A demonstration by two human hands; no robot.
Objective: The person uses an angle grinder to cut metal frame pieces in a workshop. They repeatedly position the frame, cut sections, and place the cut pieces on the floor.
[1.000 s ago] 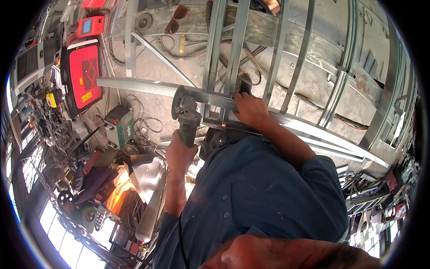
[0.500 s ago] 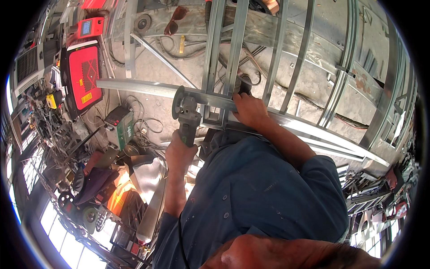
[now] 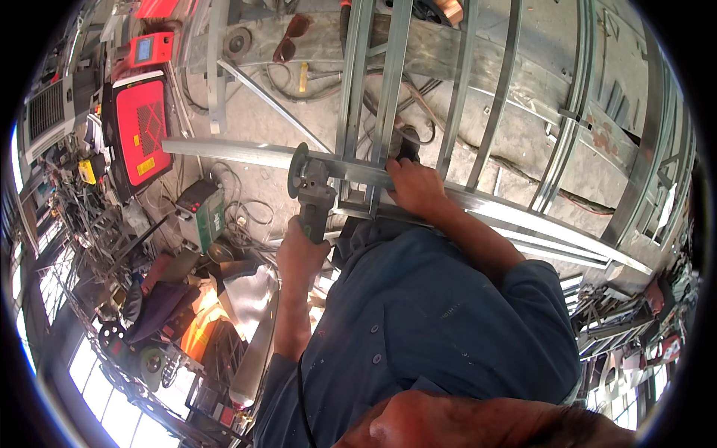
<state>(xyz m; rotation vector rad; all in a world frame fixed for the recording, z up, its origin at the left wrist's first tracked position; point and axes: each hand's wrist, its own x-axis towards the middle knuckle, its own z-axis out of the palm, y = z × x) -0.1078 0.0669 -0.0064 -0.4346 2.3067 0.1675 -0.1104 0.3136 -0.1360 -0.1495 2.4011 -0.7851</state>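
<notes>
My left hand (image 3: 300, 252) grips the body of a grey angle grinder (image 3: 314, 190), whose round disc (image 3: 297, 170) stands on edge against a long horizontal steel bar (image 3: 246, 152). My right hand (image 3: 412, 187) presses flat on the same bar, just right of the grinder, where upright steel strips of a metal frame (image 3: 388, 82) meet it. My blue work shirt (image 3: 433, 328) fills the lower middle of the view.
A red welding machine (image 3: 140, 128) stands at the left, with a small green box (image 3: 205, 216) and coiled cables (image 3: 246, 213) beside it. More steel frame bars (image 3: 575, 119) run at the right. Tools and scrap crowd the floor at lower left, over concrete.
The grinder and both hands stay at almost the same spot on the bar; only a slight shift of the view shows.
</notes>
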